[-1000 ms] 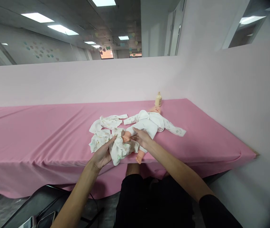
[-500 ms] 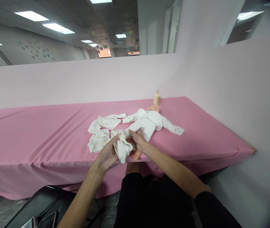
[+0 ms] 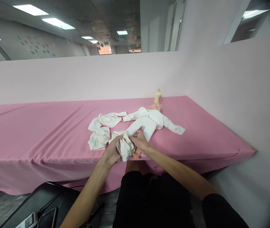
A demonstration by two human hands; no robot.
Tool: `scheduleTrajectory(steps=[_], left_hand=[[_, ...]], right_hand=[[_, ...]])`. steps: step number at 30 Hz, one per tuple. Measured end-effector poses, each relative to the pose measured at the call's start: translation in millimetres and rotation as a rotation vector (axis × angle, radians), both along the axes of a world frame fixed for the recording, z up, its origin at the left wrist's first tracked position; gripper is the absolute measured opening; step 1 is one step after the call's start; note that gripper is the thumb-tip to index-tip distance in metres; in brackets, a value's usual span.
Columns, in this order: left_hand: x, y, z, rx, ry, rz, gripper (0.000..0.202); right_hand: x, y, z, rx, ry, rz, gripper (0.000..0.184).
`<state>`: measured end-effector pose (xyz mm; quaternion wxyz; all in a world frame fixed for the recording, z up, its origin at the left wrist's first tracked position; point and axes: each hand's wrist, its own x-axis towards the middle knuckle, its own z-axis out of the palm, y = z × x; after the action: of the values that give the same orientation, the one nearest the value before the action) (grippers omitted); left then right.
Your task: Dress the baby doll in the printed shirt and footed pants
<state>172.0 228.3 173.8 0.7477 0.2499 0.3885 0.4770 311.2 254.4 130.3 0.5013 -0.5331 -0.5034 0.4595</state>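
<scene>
A baby doll [image 3: 156,107] lies on its back with its head toward the wall, dressed in a white long-sleeved top [image 3: 157,118] and white bottoms [image 3: 144,124]. At its feet, printed white baby pants [image 3: 127,150] are bunched up. My left hand [image 3: 112,151] grips the left side of the pants, thumb on top. My right hand [image 3: 140,141] is closed on their right edge, against the doll's lower leg; its fingertips are partly hidden. One bare doll foot [image 3: 136,154] shows beside the pants. The other foot is hidden by the cloth.
Another printed baby garment [image 3: 99,136] lies crumpled to the left. A cream pump bottle [image 3: 158,97] stands behind the doll's head. The pink-covered table [image 3: 42,126] meets walls at the back and right. Below left, a black chair [image 3: 47,199] holds a phone [image 3: 47,218] and another device [image 3: 28,220].
My left hand has moved slightly right, drawing the bunched pants closer around the doll's foot. My right hand has shifted a little to the right. The view has tilted slightly.
</scene>
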Motion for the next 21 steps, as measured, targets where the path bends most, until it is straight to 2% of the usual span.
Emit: scheduleTrajectory(steps=[2, 3, 5, 8, 13, 16, 21], left_hand=[[0.3, -2.1, 2.7, 0.0, -0.001, -0.02, 0.013], [0.6, -3.2, 4.1, 0.0, -0.009, -0.032, 0.014], [1.3, -5.5, 6.8, 0.01, -0.039, -0.057, 0.017], [1.0, -9.2, 8.9, 0.043, -0.058, -0.068, 0.022], [-3.9, -11.6, 5.9, 0.041, 0.005, -0.16, 0.029], [-6.6, -10.1, 3.5, 0.01, 0.041, -0.188, 0.029], [-8.6, -7.4, -1.4, 0.001, 0.03, -0.189, 0.028]], right_hand=[[3.3, -9.4, 4.4, 0.054, -0.073, -0.05, 0.036], [3.8, -13.5, 7.7, 0.09, -0.094, -0.027, 0.034], [2.5, -19.6, 15.1, 0.133, -0.087, 0.095, 0.03], [-2.0, -22.2, 24.2, 0.079, -0.006, 0.294, 0.034], [-6.4, -18.3, 25.8, -0.027, 0.006, 0.456, 0.044], [-10.3, -18.0, 24.5, -0.062, -0.05, 0.481, 0.039], [-19.5, -22.5, 29.1, -0.107, -0.173, 0.409, 0.021]])
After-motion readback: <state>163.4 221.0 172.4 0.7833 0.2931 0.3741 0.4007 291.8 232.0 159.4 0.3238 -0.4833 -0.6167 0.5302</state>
